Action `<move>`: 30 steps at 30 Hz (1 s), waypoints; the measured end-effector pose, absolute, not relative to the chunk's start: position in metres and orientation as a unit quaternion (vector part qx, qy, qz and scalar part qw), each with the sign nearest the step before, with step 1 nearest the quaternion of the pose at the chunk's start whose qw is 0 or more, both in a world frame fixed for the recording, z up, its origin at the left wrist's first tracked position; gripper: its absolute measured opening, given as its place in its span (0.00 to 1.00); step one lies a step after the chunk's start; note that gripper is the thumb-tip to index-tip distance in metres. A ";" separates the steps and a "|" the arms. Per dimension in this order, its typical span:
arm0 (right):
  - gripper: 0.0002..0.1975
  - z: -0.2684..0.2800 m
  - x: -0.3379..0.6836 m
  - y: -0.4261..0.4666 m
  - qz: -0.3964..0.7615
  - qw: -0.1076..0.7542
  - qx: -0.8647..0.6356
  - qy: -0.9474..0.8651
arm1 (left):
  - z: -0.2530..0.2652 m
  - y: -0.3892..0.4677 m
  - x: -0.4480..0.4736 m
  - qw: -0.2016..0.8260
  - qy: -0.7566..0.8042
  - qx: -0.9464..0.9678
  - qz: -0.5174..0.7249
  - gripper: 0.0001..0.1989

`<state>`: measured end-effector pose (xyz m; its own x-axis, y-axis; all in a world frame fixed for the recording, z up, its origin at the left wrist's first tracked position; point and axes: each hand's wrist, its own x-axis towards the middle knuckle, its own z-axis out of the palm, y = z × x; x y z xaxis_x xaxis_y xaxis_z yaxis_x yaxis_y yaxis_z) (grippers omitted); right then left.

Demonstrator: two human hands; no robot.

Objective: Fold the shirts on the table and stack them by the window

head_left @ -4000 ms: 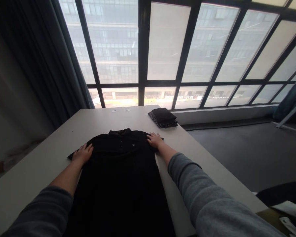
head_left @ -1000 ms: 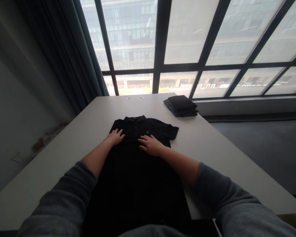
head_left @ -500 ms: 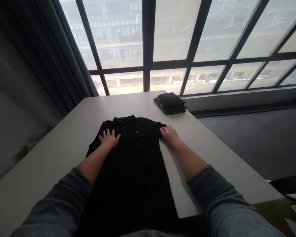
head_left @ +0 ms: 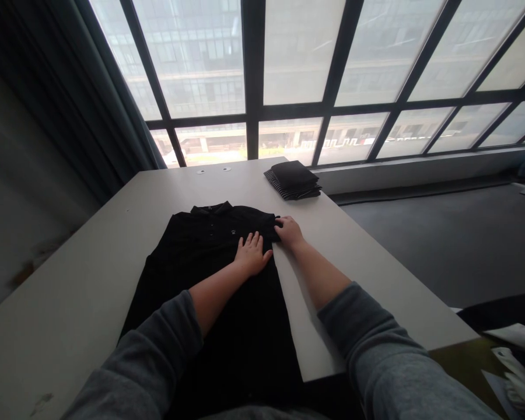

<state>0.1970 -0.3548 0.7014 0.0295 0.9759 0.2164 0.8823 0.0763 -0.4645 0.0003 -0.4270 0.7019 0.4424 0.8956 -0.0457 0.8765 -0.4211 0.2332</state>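
Note:
A black polo shirt (head_left: 192,242) lies spread on the white table (head_left: 354,262), its collar toward the window and its lower part running down toward me. My left hand (head_left: 251,254) rests flat on the right side of the shirt's chest, just below a small light logo, with fingers spread. At the right sleeve, my right hand (head_left: 289,231) has its fingers closed on the cuff edge. The shirt's hem is hidden below by my arms and body.
A folded stack of dark clothes (head_left: 294,179), some striped, sits at the table's far right corner. Two white round fittings are set into the far edge. A dark curtain (head_left: 83,87) hangs at left. Cluttered items (head_left: 507,356) lie at lower right.
My left hand has moved right across the shirt, from the left chest to beside the right sleeve. My right hand stays at the sleeve, its fingers now curled around the edge. The view shifted slightly.

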 end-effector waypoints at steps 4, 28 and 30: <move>0.27 0.709 0.195 -0.348 0.100 0.316 -0.643 -0.690 | 0.708 -0.433 0.001 0.113 0.521 0.845 0.042 0.37; 0.32 0.726 0.108 -0.394 0.199 0.046 -0.361 -0.910 | 0.755 -0.574 -0.057 0.235 0.331 0.913 -0.037 0.38; 0.32 0.728 0.106 -0.398 0.175 0.046 -0.364 -0.913 | 0.754 -0.591 -0.069 0.220 0.334 0.916 -0.034 0.37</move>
